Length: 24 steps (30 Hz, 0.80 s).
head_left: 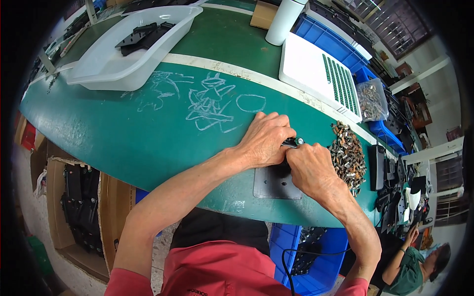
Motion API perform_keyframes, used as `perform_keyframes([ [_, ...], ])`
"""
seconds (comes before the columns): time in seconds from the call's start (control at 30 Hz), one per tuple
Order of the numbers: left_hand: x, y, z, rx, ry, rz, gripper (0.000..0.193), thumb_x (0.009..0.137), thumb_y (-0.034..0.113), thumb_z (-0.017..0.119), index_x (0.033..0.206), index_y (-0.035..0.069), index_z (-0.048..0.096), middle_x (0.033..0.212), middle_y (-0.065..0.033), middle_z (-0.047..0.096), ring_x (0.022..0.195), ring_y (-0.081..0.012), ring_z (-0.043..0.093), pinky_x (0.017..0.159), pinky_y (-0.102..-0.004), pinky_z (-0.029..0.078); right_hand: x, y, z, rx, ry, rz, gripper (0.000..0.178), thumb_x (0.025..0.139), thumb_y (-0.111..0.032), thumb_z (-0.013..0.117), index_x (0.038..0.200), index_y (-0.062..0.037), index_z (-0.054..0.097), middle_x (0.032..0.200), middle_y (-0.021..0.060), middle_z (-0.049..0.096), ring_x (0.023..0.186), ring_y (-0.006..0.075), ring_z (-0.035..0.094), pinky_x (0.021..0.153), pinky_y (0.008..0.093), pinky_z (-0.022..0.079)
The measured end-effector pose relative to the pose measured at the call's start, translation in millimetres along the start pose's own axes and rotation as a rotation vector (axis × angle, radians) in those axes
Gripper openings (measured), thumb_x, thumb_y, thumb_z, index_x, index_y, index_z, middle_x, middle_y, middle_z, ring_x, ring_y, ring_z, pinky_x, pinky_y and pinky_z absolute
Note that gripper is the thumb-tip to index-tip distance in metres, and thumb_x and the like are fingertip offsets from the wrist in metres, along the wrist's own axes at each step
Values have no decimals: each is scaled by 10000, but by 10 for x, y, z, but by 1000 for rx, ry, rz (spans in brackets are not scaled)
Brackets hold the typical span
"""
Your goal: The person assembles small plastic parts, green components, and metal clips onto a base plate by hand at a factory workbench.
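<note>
Fingers of the left hand (264, 139) curl down over a small black part with a shiny round end (293, 142), pinched from the other side by the right hand (308, 167). Both work above a flat dark grey metal plate (274, 185) on the green workbench (148, 133), beside a heap of small brown metal clips (348, 155).

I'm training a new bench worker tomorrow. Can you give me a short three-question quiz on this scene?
1. True or false: the left hand and right hand meet over the dark flat plate.
2. The pile of small metal parts lies on which side of the hands? A) left B) right
3. What does the white tray hold?

Key: 1 true; 2 B; 3 black parts.
</note>
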<state>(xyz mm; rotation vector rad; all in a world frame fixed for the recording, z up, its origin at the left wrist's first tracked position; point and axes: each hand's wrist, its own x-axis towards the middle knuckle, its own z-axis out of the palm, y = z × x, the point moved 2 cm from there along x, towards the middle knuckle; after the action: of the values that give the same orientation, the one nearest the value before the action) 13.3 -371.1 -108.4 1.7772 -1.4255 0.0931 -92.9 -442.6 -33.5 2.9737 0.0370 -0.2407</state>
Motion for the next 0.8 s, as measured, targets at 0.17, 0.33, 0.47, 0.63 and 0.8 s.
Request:
perform_keyframes([
  [0.17,-4,22,-3,-5,-1,-9,222,683,102,762,896,65,713,897,-47,595,892,-238,556,758,-381,381,-22,135,29,66,-21,32,84,677,-36,664,750,3,681,714,217,666,699,382,682,627,456,550],
  [0.33,-5,62,-101,-181,-8,20,186,704,83,741,887,58,717,943,-53,589,937,-247,540,855,-402,411,-122,261,16,297,84,93,104,675,-55,662,759,4,670,720,217,659,701,384,666,640,466,540],
  [0.47,-10,162,-132,-203,-77,59,144,716,94,744,856,72,722,956,-34,589,968,-240,523,890,-404,401,-201,276,-12,404,163,126,106,693,-73,661,762,6,657,732,199,661,680,374,655,636,462,530],
  [0.63,-7,147,-120,-230,-120,46,110,724,113,753,825,82,723,990,-2,606,1041,-225,504,959,-400,362,-227,279,8,452,210,133,107,702,-61,648,774,18,643,725,190,654,665,378,644,630,463,528],
  [0.8,15,86,-159,-353,-138,0,113,713,122,767,806,78,720,959,-10,622,1024,-223,524,940,-395,393,-244,247,5,797,215,242,136,725,6,679,857,35,662,768,159,692,650,262,691,611,361,553],
])
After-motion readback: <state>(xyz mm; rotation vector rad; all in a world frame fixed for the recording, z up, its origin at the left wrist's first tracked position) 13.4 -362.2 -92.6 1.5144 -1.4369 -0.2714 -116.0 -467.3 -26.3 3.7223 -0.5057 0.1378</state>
